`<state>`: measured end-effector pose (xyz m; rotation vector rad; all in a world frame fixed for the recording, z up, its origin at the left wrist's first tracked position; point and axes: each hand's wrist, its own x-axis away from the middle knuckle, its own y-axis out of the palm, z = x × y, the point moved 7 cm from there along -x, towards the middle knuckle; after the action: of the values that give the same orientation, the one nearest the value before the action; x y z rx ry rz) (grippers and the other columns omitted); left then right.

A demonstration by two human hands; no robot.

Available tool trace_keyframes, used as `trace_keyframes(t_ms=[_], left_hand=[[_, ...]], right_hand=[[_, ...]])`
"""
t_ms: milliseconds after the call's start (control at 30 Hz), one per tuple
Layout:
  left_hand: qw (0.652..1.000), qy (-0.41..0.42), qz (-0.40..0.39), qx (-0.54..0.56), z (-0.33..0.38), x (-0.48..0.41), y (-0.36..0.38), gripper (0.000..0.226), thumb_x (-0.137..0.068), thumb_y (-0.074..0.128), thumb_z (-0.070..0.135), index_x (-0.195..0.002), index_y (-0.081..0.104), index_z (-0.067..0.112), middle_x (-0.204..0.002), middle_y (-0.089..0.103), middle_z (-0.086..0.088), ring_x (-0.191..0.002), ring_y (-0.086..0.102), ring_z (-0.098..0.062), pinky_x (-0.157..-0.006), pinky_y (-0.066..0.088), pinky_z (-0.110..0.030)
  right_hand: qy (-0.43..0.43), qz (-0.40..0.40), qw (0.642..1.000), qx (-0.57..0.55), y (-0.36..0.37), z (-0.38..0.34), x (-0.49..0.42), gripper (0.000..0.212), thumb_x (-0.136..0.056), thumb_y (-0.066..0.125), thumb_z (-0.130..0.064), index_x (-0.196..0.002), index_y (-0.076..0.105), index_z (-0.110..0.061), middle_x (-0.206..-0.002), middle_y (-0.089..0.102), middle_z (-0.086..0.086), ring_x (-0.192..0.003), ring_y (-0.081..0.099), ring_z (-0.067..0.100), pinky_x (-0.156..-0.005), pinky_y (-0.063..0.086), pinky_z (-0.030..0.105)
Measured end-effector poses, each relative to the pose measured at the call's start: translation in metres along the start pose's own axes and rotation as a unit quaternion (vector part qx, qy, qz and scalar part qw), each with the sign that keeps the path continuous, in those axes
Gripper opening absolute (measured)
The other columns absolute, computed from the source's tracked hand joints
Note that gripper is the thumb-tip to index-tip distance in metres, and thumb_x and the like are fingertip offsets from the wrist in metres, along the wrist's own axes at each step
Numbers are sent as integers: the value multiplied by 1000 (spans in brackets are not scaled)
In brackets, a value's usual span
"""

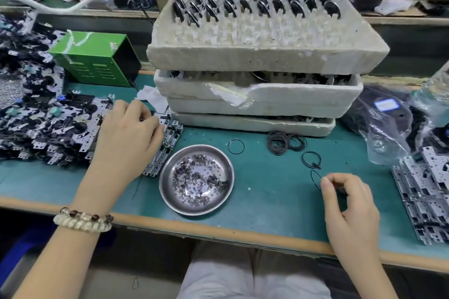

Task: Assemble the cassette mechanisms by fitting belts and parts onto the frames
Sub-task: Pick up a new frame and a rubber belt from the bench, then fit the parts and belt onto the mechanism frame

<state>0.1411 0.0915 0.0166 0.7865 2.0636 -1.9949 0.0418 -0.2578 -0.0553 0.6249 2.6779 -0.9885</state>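
My left hand (126, 133) reaches into a row of metal cassette frames (167, 145) standing on edge left of centre, its curled fingers gripping the top frame. My right hand (345, 199) hovers low over the green mat at the right and pinches a thin black belt (315, 178) between thumb and forefinger. More loose belts (285, 142) lie in a small heap in front of the foam trays, with single belts (236, 146) beside them. A steel dish (170, 192) of several tiny washers sits between my hands.
Stacked white foam trays (267, 56) holding flywheels stand at the back centre. A big pile of assembled mechanisms (41, 124) fills the left side, with a green metal box (97, 60) behind. Finished frames (422, 196) and plastic bags (388, 124) lie at the right.
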Motion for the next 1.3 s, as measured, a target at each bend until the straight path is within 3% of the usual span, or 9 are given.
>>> trace_keyframes(t_ms=[133,333,567,733,833,1000,1100,1233,1300], left_hand=[[1000,1,10,-16,-6,-4,-3,35,-96,48,13,-72,64,-6,-93,59,-24,-78,46,-39,-67,41,-53],[989,-133,63,22,-42,-6,-28,31,-99,55,8,-76,67,-8,-104,55,-27,-97,45,-47,-78,31,-49],[964,-220,13,148,-64,-10,-43,45,-98,38,44,-73,61,13,-105,53,-16,-122,40,-42,-104,29,-50],[950,-173,19,259,-17,-13,-67,34,-98,50,35,-64,52,39,-97,52,-3,-114,45,-20,-101,27,-41],[945,-129,-7,299,32,-15,-66,39,-97,56,29,-61,53,43,-97,55,-1,-111,47,-29,-92,28,-35],[856,-139,-129,482,131,6,-23,41,-94,52,38,-53,58,37,-96,51,17,-107,41,0,-92,24,-9],[773,-185,-225,563,172,18,19,47,-103,51,26,-56,56,30,-92,58,10,-99,51,-3,-93,35,-28],[830,-147,-280,460,184,21,42,45,-108,37,28,-65,38,15,-74,47,1,-68,42,-8,-66,33,-21],[883,-96,-246,389,184,21,37,41,-107,36,25,-67,40,18,-76,46,3,-71,43,-11,-67,32,-21]], right_hand=[[2,0,1000,-1,0,0,0,13,-94,50,-28,-88,57,-20,-87,59,-9,-89,47,15,-75,31,24],[5,2,1000,-5,0,1,0,13,-94,50,-28,-87,57,-19,-87,59,-7,-89,48,17,-75,33,26],[8,10,1000,-12,-3,-1,0,14,-94,49,-27,-86,56,-18,-86,58,-8,-88,49,20,-73,32,27],[21,26,999,-25,-5,2,1,14,-94,48,-28,-88,57,-18,-88,57,-11,-89,53,22,-75,36,31],[32,48,997,-41,-8,4,1,14,-95,47,-28,-89,56,-19,-88,58,-10,-87,55,23,-74,38,30],[59,93,991,-75,-16,11,4,14,-97,46,-30,-90,55,-22,-84,59,-10,-79,54,14,-70,38,17],[79,115,985,-105,-21,17,4,13,-99,45,-29,-91,54,-26,-83,60,-17,-74,53,3,-68,37,9],[114,126,974,-151,-24,25,3,23,-104,46,-22,-87,55,-35,-83,61,-19,-79,56,3,-75,44,18],[120,122,973,-158,-22,25,3,20,-103,46,-24,-88,56,-33,-83,61,-15,-81,57,7,-77,45,23]])
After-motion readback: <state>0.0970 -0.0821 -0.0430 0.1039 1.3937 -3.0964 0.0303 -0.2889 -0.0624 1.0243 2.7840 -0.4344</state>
